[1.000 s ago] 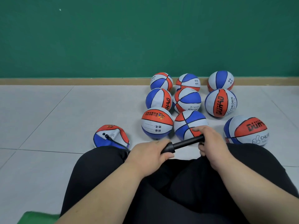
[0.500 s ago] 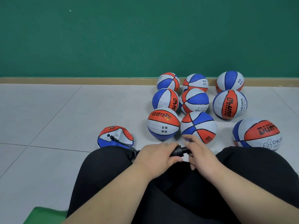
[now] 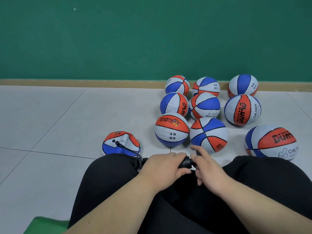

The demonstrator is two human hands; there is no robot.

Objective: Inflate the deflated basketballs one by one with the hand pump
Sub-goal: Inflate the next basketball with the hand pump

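Head view: the pump [image 3: 187, 162] lies across the lap, and its stroke has just closed. A second ago the rod was drawn out long towards three o'clock, with the hands well apart. Now the rod is pushed home and only the black collar shows between them. The left hand [image 3: 162, 168] has its fingers wrapped round the barrel. The right hand [image 3: 207, 169] sits just beside it, fingers curled loosely over the handle with one pointing forward; most of the handle is hidden.

I judge that one charge of air has gone down the hose [image 3: 128, 149], which runs from the barrel's left end towards ten o'clock. It ends at the valve of the flat ball [image 3: 120, 144]. That ball lies on the floor [image 3: 50, 132] just past the left knee [image 3: 109, 166], creased and sunken. It looks far from full, so many more strokes are probably needed, and the next one means drawing the handle out again towards three o'clock.

Nine round balls sit between twelve and two o'clock, back to the wall [image 3: 101, 39]. The nearest ball [image 3: 171, 129] and its neighbour [image 3: 208, 134] are just ahead of the hands. A third [image 3: 271, 142] is near the right knee. None touches the hose or pump, and the outward pull looks unobstructed. A green edge [image 3: 45, 225] shows at seven o'clock.
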